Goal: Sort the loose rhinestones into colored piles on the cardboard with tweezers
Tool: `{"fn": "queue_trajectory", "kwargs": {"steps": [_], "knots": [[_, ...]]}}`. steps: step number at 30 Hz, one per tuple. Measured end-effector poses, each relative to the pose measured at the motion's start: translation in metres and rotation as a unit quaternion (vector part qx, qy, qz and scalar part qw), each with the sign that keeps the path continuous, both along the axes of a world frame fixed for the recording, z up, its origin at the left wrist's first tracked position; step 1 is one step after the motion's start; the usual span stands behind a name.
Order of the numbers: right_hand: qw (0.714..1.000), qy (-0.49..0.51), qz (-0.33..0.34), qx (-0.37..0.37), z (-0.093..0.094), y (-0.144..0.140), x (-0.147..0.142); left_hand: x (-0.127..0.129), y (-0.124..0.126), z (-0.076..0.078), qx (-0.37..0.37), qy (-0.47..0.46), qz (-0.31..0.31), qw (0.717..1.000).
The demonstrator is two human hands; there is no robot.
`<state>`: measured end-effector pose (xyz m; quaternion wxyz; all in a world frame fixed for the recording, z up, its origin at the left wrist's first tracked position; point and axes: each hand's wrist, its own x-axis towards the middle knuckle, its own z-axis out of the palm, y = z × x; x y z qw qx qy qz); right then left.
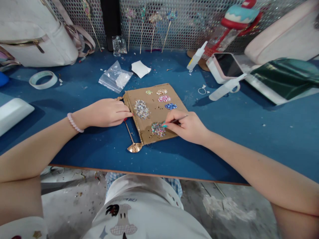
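My left hand [112, 113] lies at the left edge of a piece of brown cardboard [156, 116], its fingers closed around the end of a thin gold hair stick [129, 132]. The stick's fan-shaped gold head [135, 148] points toward me, beside the cardboard's near corner. Another small gold piece [119, 98] shows just above the knuckles. My right hand [186, 126] pinches a slim pen-like tool [183, 118] over a pile of mixed-colour sequins or beads [158, 129]; its exact kind is unclear. Silver [142, 109], blue [170, 106], pink [164, 99], cream [161, 91] and green [149, 92] piles also lie on the cardboard.
Behind the cardboard lie a zip bag of white bits [119, 78] and a white scrap [141, 69]. Two glue bottles [224, 89], a pink-edged device [225, 66] and a green pouch [286, 79] sit right. Tape [43, 80] lies left; decorated sticks [153, 31] stand behind.
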<state>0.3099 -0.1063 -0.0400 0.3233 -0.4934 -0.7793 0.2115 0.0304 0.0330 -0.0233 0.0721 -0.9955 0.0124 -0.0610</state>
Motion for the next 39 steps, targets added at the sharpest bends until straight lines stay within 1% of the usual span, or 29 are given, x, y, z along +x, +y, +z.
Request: {"fn": "queue_trajectory", "kwargs": {"steps": [11, 15, 19, 22, 26, 29, 33, 36, 39], "knots": [[1.000, 0.004, -0.010, -0.004, -0.001, 0.000, 0.001, 0.000, -0.001, 0.001, 0.018, -0.001, -0.002, 1.000], [0.999, 0.021, -0.026, -0.002, -0.002, 0.001, 0.002, -0.001, -0.001, 0.001, 0.008, 0.007, 0.003, 1.000], [0.998, 0.040, -0.040, -0.008, 0.000, 0.003, 0.004, -0.001, -0.001, 0.001, -0.012, 0.008, 0.015, 1.000], [0.997, 0.038, -0.072, 0.005, 0.003, 0.006, 0.011, -0.001, 0.000, 0.001, -0.017, 0.003, 0.013, 1.000], [0.984, 0.025, -0.168, 0.049, 0.003, 0.018, 0.029, -0.001, 0.000, 0.000, -0.020, -0.003, 0.006, 1.000], [0.976, 0.021, -0.206, 0.069, -0.001, 0.027, 0.042, -0.001, 0.000, -0.001, -0.025, -0.007, 0.006, 1.000], [0.974, 0.000, -0.216, 0.070, -0.007, 0.034, 0.051, -0.001, -0.001, 0.000, -0.026, 0.002, 0.016, 1.000], [0.976, -0.012, -0.211, 0.061, -0.010, 0.036, 0.051, -0.001, -0.001, 0.001, -0.020, 0.011, 0.021, 1.000], [0.975, -0.012, -0.213, 0.068, -0.010, 0.036, 0.050, -0.001, -0.001, 0.001, -0.017, 0.007, 0.017, 1.000]]}}
